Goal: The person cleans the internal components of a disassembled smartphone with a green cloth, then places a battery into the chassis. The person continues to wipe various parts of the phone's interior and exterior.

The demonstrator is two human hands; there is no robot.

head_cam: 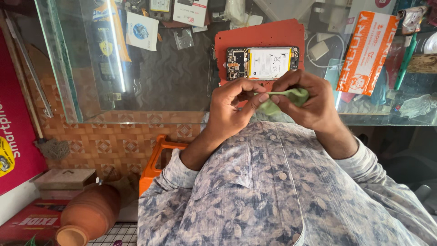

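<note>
Hands, left (232, 107) and right (309, 102), pinch green cloth (291, 96) between curled fingertips.

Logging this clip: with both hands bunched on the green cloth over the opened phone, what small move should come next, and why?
Probably lower the green cloth onto the opened phone. The left hand and right hand pinch it just above the red mat, where the phone lies with its back off and nothing touching it.
</note>
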